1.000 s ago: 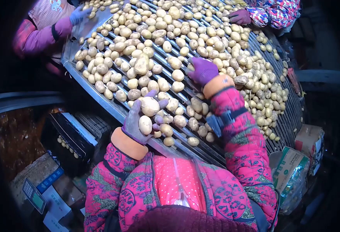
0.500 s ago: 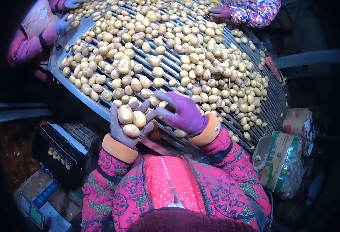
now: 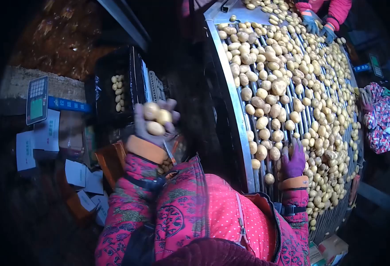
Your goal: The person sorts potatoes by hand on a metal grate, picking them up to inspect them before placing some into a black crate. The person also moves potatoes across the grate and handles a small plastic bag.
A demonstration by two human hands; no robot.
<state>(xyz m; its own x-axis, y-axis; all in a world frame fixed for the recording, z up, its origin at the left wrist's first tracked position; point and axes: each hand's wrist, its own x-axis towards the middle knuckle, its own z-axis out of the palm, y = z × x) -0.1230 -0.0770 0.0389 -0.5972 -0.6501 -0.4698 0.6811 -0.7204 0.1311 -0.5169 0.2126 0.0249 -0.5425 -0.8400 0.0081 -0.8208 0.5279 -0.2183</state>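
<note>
Several potatoes [image 3: 155, 128] rest in my gloved left hand [image 3: 142, 129], its fingers curled around them, off to the left of the sorting table. My right hand [image 3: 295, 160], in a purple glove with grey fingertips, lies on the roller table [image 3: 235, 95] with its fingers stretched forward among the loose potatoes [image 3: 274, 154]. No potato shows in its grip. Beyond my left hand stands a black crate [image 3: 135, 80] with a few potatoes inside it.
A weighing scale display [image 3: 37, 101] and white-topped boxes [image 3: 46, 133] stand at the left. At the far end a co-worker's gloved hands [image 3: 319, 29] touch potatoes. Another person in a patterned jacket [image 3: 381, 119] is at the right edge. Cardboard boxes [image 3: 332, 248] sit below right.
My view has turned left. My left hand has carried its potatoes off the table's side toward the crate. My right hand has moved away from the left and onto the potatoes on the rollers.
</note>
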